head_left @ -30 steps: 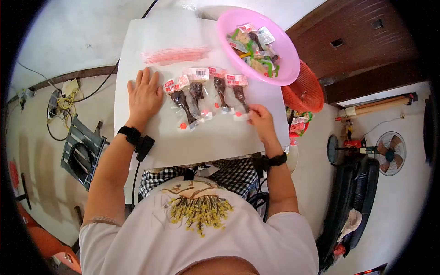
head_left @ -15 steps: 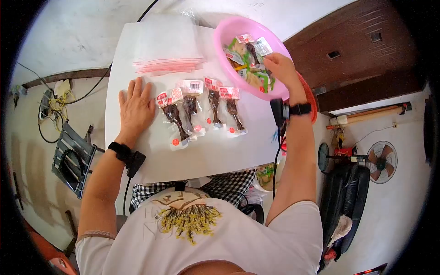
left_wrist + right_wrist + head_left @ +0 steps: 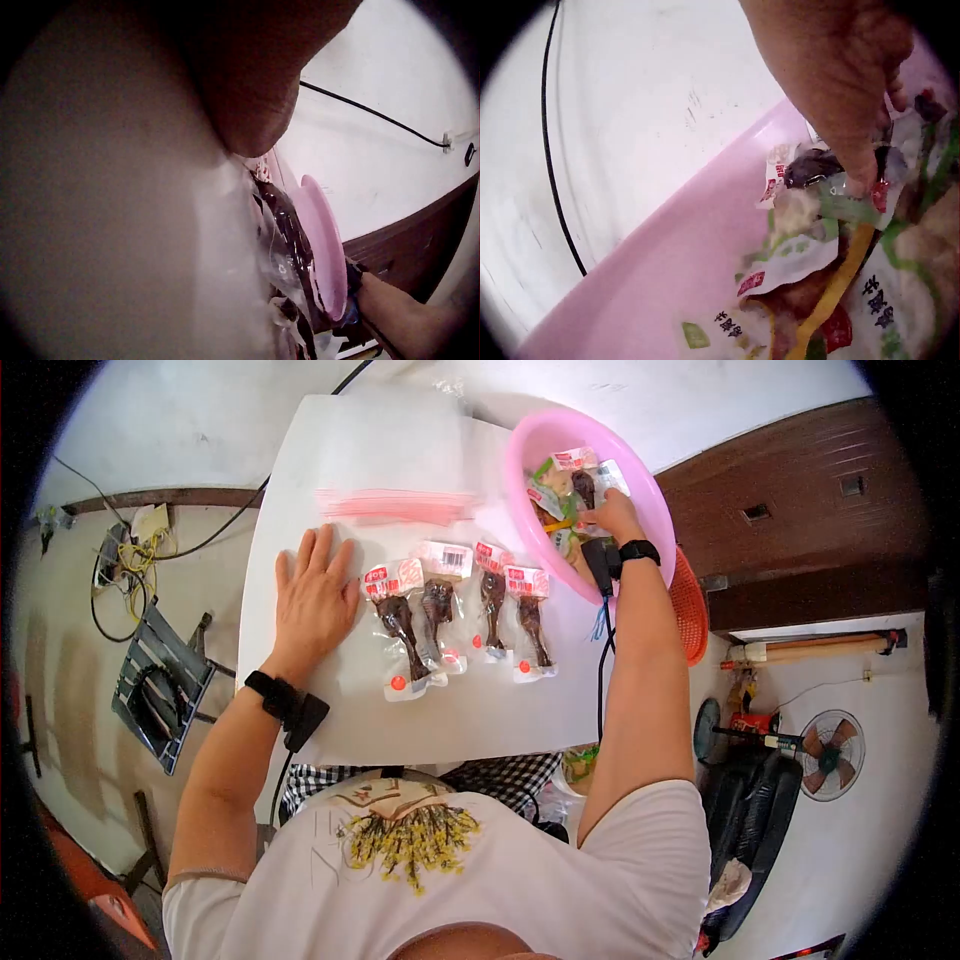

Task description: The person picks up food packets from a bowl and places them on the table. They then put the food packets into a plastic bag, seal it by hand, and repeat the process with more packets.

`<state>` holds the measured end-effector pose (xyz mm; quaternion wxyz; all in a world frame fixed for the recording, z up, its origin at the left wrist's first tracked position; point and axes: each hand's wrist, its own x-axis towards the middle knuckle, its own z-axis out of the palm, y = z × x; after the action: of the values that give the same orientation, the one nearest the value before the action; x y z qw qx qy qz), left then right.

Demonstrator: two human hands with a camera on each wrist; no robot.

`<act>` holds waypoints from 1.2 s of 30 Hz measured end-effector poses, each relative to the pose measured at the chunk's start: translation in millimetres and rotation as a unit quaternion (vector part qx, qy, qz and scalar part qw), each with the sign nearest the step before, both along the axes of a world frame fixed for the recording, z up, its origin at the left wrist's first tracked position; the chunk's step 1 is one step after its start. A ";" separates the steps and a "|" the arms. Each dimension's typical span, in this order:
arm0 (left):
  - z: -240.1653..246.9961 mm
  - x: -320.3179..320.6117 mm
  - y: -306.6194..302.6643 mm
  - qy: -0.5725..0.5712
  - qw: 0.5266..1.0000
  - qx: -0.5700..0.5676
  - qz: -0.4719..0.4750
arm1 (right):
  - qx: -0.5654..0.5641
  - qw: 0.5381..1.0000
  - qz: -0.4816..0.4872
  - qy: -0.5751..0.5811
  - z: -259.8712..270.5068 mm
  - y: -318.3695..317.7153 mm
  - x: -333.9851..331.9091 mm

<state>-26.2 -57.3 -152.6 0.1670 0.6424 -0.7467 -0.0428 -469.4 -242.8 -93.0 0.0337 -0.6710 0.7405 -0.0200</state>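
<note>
My left hand (image 3: pixel 312 605) rests flat on the white table (image 3: pixel 450 725), fingers spread, left of a row of several vacuum-packed dark drumsticks (image 3: pixel 400 630) with red and white labels. Over at the right, my right hand (image 3: pixel 615 518) reaches down into a pink basin (image 3: pixel 657 510). There its thumb (image 3: pixel 861 180) lies across another packed drumstick (image 3: pixel 814 166), with the fingers on the far side and partly hidden. Around that pack are white and green printed food packets (image 3: pixel 791 259) and a yellow strip (image 3: pixel 840 285).
A stack of clear bags with pink edges (image 3: pixel 400 505) lies at the table's back. An orange-red basket (image 3: pixel 690 610) stands beside and below the basin. A black cable (image 3: pixel 600 680) hangs from the right wrist camera. A folding chair (image 3: pixel 165 680) is on the left.
My right hand has left the rightmost drumstick pack on the table, moved up and right to the basin, and reached deeper into it. The left hand stays on the table.
</note>
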 end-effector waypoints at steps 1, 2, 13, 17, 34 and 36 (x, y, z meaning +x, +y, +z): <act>-1.2 1.5 0.4 0.001 1.000 -0.006 -0.001 | 0.005 1.000 0.007 -0.014 0.5 -3.8 -5.9; 0.4 1.8 -0.7 0.004 1.000 -0.005 -0.002 | 0.013 0.999 0.013 -0.031 -1.3 -6.0 -10.8; -2.9 3.8 1.1 -0.002 1.000 -0.020 -0.006 | -0.105 0.953 0.008 -0.283 83.3 78.1 54.7; -4.4 4.8 2.6 0.005 0.999 -0.032 -0.010 | -0.111 0.836 0.003 -0.538 95.6 163.3 141.0; -10.7 2.0 -0.3 -0.010 0.999 -0.050 -0.003 | -0.012 0.945 0.094 -0.314 49.3 247.8 152.2; -9.1 1.6 0.0 -0.012 0.999 -0.039 -0.003 | -0.041 0.947 0.032 -0.316 69.4 232.0 117.7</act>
<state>-24.6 -57.3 -161.7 0.1827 0.6338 -0.7516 -0.0066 -351.7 -10.8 -23.6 0.2389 -0.6548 0.6683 -0.2600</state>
